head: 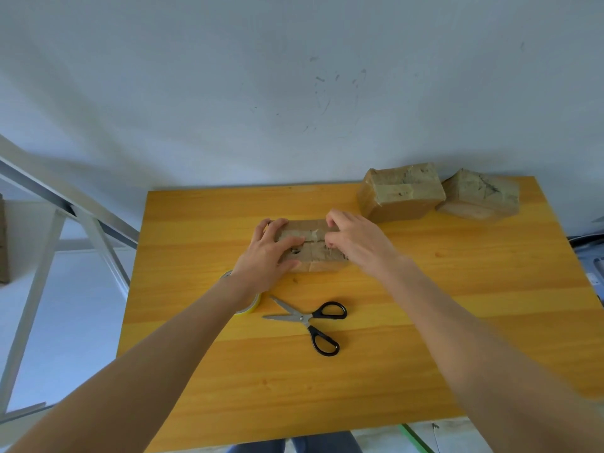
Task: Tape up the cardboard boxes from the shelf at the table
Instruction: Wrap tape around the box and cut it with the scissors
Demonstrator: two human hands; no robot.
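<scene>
The small box point(310, 248) lies on the worktop point(425, 322) between the two hands, its top seam running from one hand to the other. The left hand point(264, 256) clasps its left end, with fingers bent over the top and the thumb laid against the near face. The right hand point(356, 243) covers the right end, its fingers bent and their tips down on the top by the seam. Whether they pinch a strip of tape or only press it flat cannot be told. The box looks light and hollow, so it would likely slide under a sideways rub unless one hand pins it. Its worn card would probably give under a hard squeeze, so the best hold is across the stiffer ends and edges, not on the flaps. The tape roll point(250, 307) lies just under the left wrist, half hidden. The scissors point(310, 318) lie open nearer the person than both hands. Two more boxes point(402, 194) point(480, 197) stand beyond the right hand, by the wall.
</scene>
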